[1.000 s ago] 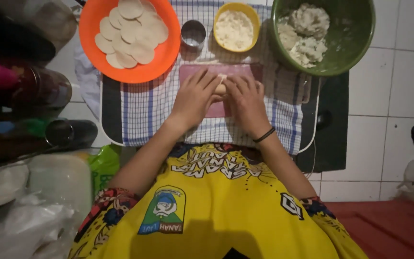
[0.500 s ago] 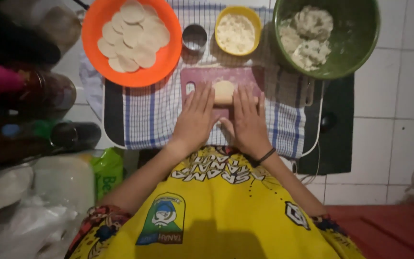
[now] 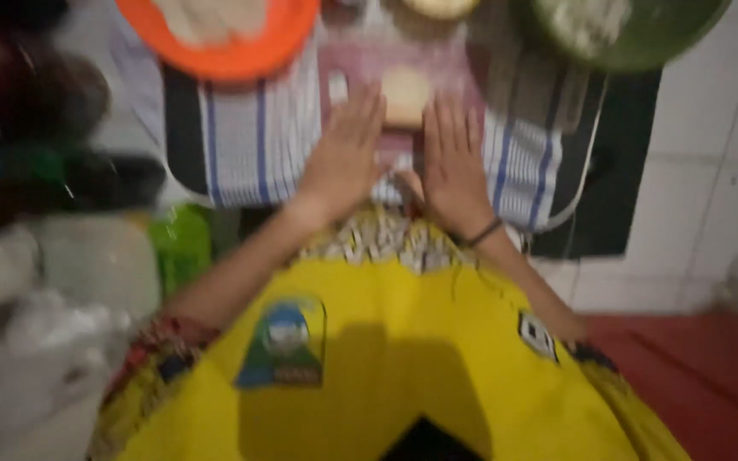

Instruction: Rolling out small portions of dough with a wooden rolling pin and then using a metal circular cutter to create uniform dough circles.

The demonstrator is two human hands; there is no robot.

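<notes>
Over on the far left, dark blurred jars and pale plastic bags crowd the floor, too smeared to tell apart. Next comes the orange plate, cut off by the top edge, with flat pale discs of dough on it. It sits partly on a blue-and-white striped cloth spread over a dark tray.

Toward the middle, the left hand lies flat and spread, fingers pointing away from the body, gripping nothing. Just beyond its fingertips, and a little to their right, sits the lump of dough on a small pinkish board. The lump looks roughly squarish in the blur, so I cannot give it a long axis. It lies ahead of both hands, between the two sets of fingertips. The right hand, a dark band at its wrist, is equally flat and unclenched, holding nothing. Both seem about equally near the lump; whether any finger touches it I cannot tell.

Further right, a green bowl with pale filling hangs at the top edge, over white tiles. Nearest me, the yellow garment fills the lower frame
</notes>
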